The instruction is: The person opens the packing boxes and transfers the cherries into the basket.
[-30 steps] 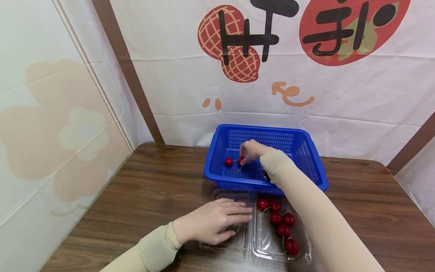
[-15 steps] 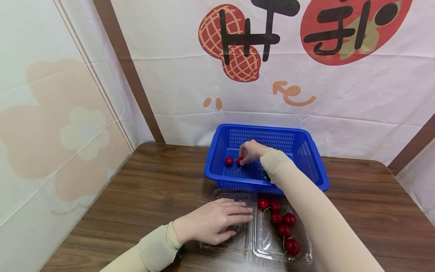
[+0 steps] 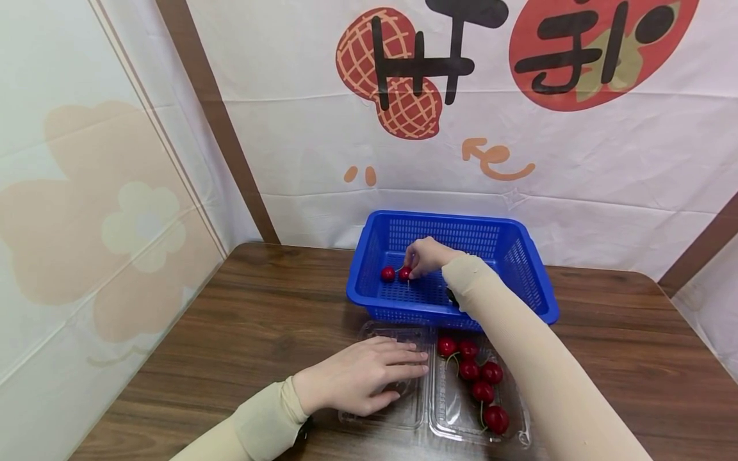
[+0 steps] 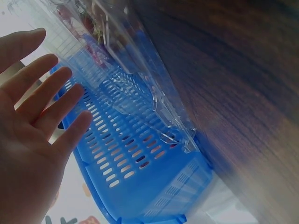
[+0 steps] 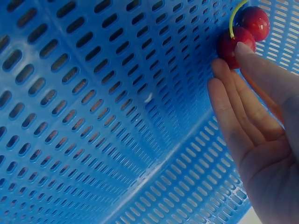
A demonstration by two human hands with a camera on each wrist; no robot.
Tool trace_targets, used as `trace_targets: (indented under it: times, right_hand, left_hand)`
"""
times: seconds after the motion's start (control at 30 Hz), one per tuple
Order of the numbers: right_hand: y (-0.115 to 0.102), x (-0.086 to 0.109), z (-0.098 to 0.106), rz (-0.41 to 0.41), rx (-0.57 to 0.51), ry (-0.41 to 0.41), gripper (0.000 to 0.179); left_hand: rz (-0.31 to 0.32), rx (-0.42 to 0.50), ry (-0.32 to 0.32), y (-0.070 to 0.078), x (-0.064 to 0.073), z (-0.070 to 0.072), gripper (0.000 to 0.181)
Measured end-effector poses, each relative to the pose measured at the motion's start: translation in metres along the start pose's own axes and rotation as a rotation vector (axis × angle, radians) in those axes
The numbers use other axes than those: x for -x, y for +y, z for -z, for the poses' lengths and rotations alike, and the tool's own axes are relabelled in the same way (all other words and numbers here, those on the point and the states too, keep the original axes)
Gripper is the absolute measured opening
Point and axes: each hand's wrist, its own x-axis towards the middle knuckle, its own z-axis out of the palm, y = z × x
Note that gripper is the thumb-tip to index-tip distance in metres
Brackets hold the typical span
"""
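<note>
The right arm reaches over the near rim of the blue basket [image 3: 415,314], wrist bent and fingers pointing down, and the right hand [image 3: 428,257] pinches a cherry [image 3: 404,274] between thumb and fingers inside the basket's left part, just beside a second cherry [image 3: 387,274]. In front of the basket, the left hand [image 3: 360,378] lies palm down, fingers extended and gripping nothing, over the left half of a clear container [image 3: 446,413]; whether it touches the plastic I cannot tell.
</note>
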Motion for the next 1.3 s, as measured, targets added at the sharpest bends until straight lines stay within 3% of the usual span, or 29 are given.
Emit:
trace_targets:
  times: [0.53,1.3]
  right_hand:
    - [-0.0006,-0.0011,-0.0001,0.005,-0.035,0.002,0.022]
    - [0.0016,0.0039,0.0037,-0.009,0.013,-0.017,0.023]
  left_hand:
    - [-0.003,-0.002,0.006,0.0002,0.0005,0.0008,0.052]
    - [0.0,-0.026,0.009,0.0018,0.0005,0.0012,0.052]
